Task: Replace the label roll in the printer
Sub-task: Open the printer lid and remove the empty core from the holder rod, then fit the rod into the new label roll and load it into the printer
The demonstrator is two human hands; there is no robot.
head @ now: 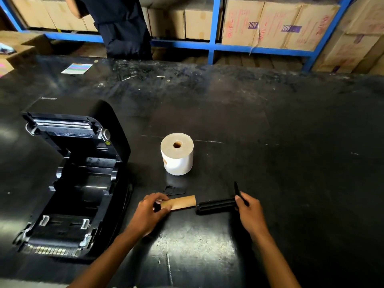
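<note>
A black label printer (70, 183) sits at the left of the black table with its lid tilted up; no roll shows in its bay. A full white label roll (177, 154) stands on end at the table's middle. In front of it my left hand (150, 214) grips a bare brown cardboard core (182, 202). The core sits partly on a black spindle (216, 206), whose flanged right end is held by my right hand (250, 215). A flat black guide plate (173, 191) lies on the table just behind the core.
A person in dark clothes (122, 26) stands at the table's far side. Blue shelving (214, 28) with cardboard boxes fills the background. A coloured card (77, 68) lies at the far left of the table (270, 132). More boxes stand at the far left.
</note>
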